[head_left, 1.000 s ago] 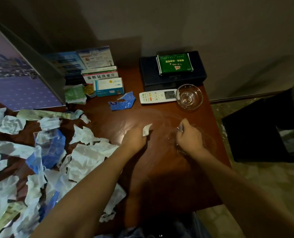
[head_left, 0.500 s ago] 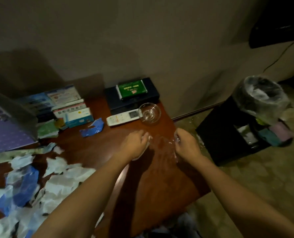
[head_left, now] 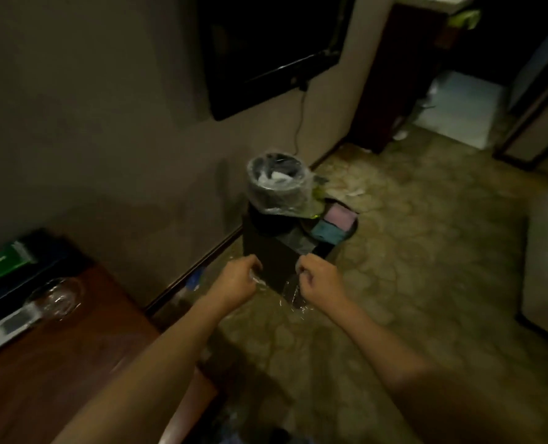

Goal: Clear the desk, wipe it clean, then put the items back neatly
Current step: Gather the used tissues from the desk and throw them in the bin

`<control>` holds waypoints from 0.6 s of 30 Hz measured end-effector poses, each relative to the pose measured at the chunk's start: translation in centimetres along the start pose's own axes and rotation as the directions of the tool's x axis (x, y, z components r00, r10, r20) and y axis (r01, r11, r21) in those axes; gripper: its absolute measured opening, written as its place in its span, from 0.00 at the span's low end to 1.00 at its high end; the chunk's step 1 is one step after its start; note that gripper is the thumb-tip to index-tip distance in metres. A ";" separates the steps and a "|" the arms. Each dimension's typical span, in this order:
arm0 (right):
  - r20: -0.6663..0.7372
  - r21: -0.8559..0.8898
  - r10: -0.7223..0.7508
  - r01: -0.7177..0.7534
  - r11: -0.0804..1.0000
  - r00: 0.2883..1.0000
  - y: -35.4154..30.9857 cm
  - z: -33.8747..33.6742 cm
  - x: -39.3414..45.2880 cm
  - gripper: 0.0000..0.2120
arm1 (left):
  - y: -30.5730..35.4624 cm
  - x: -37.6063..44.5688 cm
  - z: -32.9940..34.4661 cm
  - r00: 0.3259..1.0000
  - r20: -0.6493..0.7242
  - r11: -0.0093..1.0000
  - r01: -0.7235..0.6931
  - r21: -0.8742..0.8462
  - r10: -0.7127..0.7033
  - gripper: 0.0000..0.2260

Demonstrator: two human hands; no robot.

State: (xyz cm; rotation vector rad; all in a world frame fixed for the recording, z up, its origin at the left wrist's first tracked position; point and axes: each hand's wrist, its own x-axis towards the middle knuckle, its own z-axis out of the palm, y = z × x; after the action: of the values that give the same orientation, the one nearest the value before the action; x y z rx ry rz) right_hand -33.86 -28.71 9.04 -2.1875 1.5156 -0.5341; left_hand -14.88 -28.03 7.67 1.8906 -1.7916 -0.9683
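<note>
Pinching a clear plastic wrapper [head_left: 293,291], the right hand [head_left: 320,277] and the curled left hand [head_left: 237,280], which seems to clutch a scrap, hover over the floor. At twelve o'clock sits the lined bin [head_left: 277,184], well apart, so the flimsy film could drift and land short. At nine o'clock, the desk [head_left: 51,373] holds a glass bowl [head_left: 56,298], not yet cleared.

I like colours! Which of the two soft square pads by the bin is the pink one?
The pink pad is the farther one from the hands, up beside the bin. The blue pad lies just in front of it, nearer the hands.
</note>
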 end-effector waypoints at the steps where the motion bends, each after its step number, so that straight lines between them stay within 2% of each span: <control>1: -0.031 0.008 0.032 -0.032 0.999 0.999 1.2 -1.0 -0.1 0.03 | 1.7 1.2 0.8 1.000 0.017 1.000 -0.026 0.018 0.025 0.14; 7: -0.184 0.071 0.226 -0.216 0.974 0.957 7.0 -6.0 1.4 0.08 | 9.3 7.4 3.8 0.983 0.011 0.974 -0.185 0.130 0.185 0.10; 13: -0.245 0.086 0.202 -0.186 0.979 0.948 11.9 -7.9 6.6 0.09 | 11.1 14.5 4.6 0.978 -0.019 0.971 -0.202 0.128 0.206 0.04; 18: -0.158 0.026 0.191 -0.190 0.982 0.969 15.6 -7.3 14.4 0.11 | 10.4 22.3 3.5 0.987 -0.036 0.981 -0.148 0.124 0.154 0.07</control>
State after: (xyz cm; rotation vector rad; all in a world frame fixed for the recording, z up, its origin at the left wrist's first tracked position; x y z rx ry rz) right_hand -45.18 -48.06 7.71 -2.0035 1.7796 -0.6642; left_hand -25.66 -50.44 7.11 1.7995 -1.9745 -0.7731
